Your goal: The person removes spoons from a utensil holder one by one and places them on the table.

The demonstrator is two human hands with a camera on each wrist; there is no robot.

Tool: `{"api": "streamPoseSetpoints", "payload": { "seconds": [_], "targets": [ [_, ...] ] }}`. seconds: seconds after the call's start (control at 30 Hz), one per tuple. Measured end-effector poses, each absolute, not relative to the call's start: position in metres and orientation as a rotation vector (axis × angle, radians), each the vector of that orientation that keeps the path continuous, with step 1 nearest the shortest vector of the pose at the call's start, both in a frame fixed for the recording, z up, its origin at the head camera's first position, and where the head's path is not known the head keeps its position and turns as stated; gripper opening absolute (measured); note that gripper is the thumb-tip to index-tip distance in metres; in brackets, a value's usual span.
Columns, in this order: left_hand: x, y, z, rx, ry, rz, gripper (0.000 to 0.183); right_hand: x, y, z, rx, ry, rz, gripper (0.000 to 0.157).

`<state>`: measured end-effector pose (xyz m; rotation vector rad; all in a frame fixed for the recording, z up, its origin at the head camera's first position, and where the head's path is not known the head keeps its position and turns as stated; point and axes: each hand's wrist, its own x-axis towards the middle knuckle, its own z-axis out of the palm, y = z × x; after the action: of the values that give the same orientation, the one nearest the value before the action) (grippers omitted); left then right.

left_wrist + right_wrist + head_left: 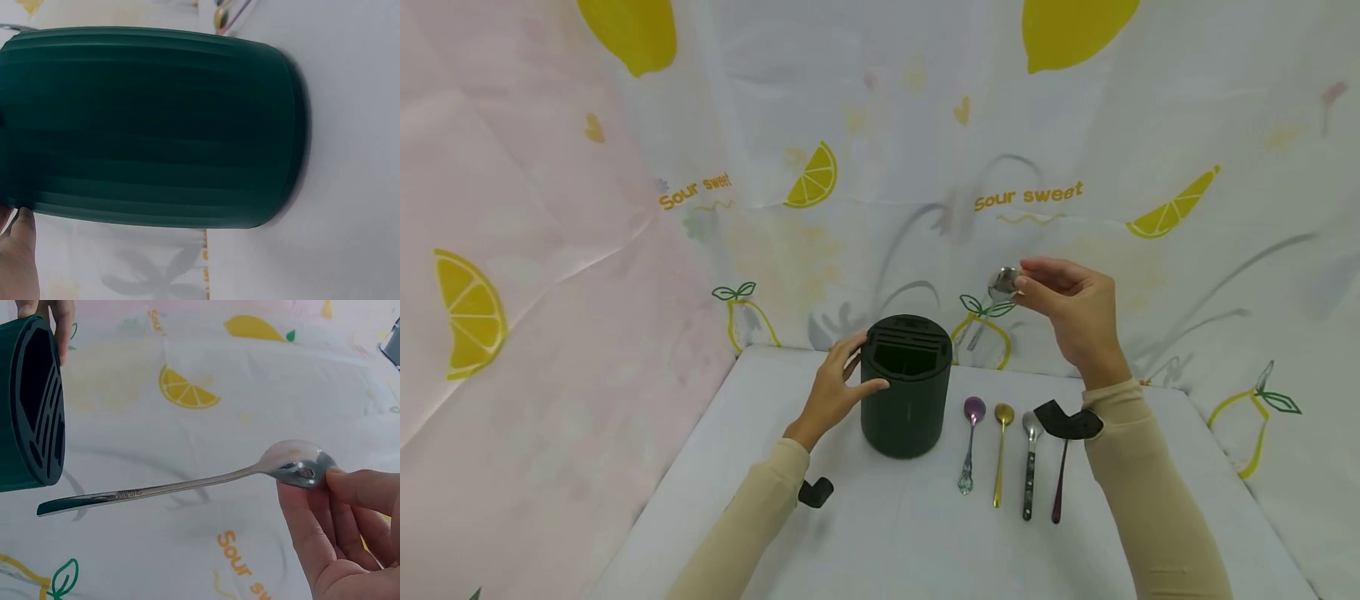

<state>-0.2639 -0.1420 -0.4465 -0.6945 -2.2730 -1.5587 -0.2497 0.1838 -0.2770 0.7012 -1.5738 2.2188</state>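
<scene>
A dark green utensil holder stands upright on the table, its slotted top lid facing up. My left hand steadies it near the rim, thumb on the front and fingers around the far left side. Raised to the right of the holder, my right hand pinches a silver spoon by the tip of its bowl. The handle slants down toward the holder, its end apart from the lid in the right wrist view.
Right of the holder lie a purple spoon, a gold spoon, a dark-handled silver spoon and a dark red handle, its upper end hidden by the wrist strap. A lemon-print cloth hangs behind the white table.
</scene>
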Motion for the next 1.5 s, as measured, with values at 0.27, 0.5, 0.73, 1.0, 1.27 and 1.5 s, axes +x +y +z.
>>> {"api": "streamPoseSetpoints", "payload": {
  "seconds": [0.27,0.5,0.73,1.0,1.27,1.5],
  "targets": [
    [-0.245,-0.138,-0.422,-0.740,-2.250,-1.566,0.078,-0.251,0.200,-0.289,0.621,-1.609,2.197,0.028],
    [-0.242,-0.137,-0.419,-0.750,-2.244,-1.556,0.078,-0.247,0.221,-0.301,0.531,-1.685,2.147,0.023],
    [-0.241,-0.137,-0.419,-0.727,-2.259,-1.559,0.078,-0.247,0.241,-0.314,0.456,-1.673,2.167,0.021],
    [-0.246,-0.139,-0.426,-0.720,-2.255,-1.557,0.079,-0.246,0.264,-0.335,0.269,-1.676,2.217,0.019],
    [-0.263,-0.143,-0.448,-0.694,-2.268,-1.543,0.082,-0.247,0.291,-0.363,0.072,-1.685,2.339,0.016],
    [-0.246,-0.137,-0.426,-0.721,-2.250,-1.570,0.080,-0.249,0.312,-0.388,-0.088,-1.705,2.345,0.018]
  ]
}}
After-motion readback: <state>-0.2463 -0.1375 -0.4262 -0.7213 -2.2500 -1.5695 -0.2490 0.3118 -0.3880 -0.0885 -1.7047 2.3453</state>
